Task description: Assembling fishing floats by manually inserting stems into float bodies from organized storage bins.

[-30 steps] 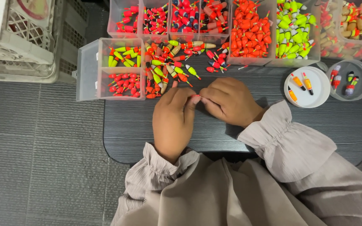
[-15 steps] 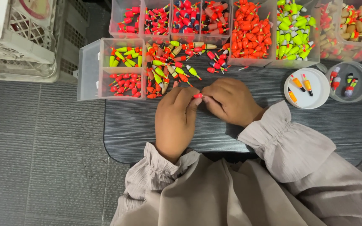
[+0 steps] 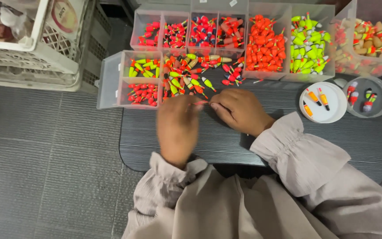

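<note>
Over the dark desk (image 3: pixel 332 141), the left hand (image 3: pixel 177 128) and right hand (image 3: pixel 239 110) meet fingertip to fingertip, each grip pinched on one small red float (image 3: pixel 201 103), wrists bent inward.

Labels and packs at the top left of your view

In the white crate (image 3: pixel 32 53) you see a round label (image 3: pixel 64 16), cream with a dark red ring, standing tilted against the wall. A small white sticker (image 3: pixel 232 3) sits on the clear box lid at the top edge, too small to make out further.
</note>
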